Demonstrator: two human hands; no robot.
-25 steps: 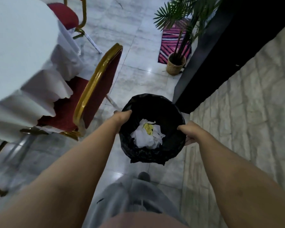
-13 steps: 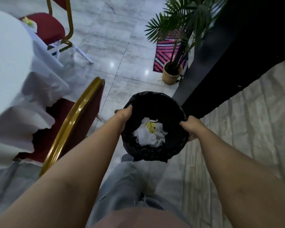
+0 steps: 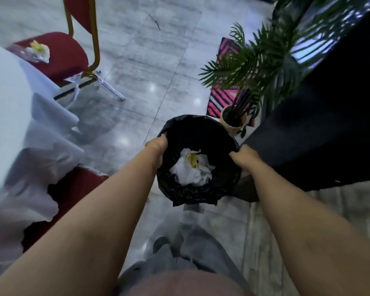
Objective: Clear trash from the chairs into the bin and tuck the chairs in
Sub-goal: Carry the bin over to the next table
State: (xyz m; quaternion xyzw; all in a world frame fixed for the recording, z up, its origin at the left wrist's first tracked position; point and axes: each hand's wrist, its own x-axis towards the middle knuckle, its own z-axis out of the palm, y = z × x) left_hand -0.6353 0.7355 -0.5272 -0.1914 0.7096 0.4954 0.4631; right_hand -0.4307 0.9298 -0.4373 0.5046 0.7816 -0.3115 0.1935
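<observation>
Since the earlier frame the view has swung toward the far red chair (image 3: 58, 54), now at the upper left with crumpled trash (image 3: 39, 50) lying on its seat, while the nearer chair (image 3: 73, 189) has slid to the lower left, mostly under the white tablecloth (image 3: 19, 124). Both forearms reach forward from the bottom edge toward the centre, nearly straight. Left hand (image 3: 156, 149) grips the bin (image 3: 198, 129) at its left rim, fingers curled over the black liner; right hand (image 3: 245, 159) clasps the right rim the same way. Inside the bin, at the centre of the frame, lies white crumpled paper (image 3: 192, 167) with a yellow patch. A potted palm (image 3: 256, 67) stands at the upper right, just beyond the bin
</observation>
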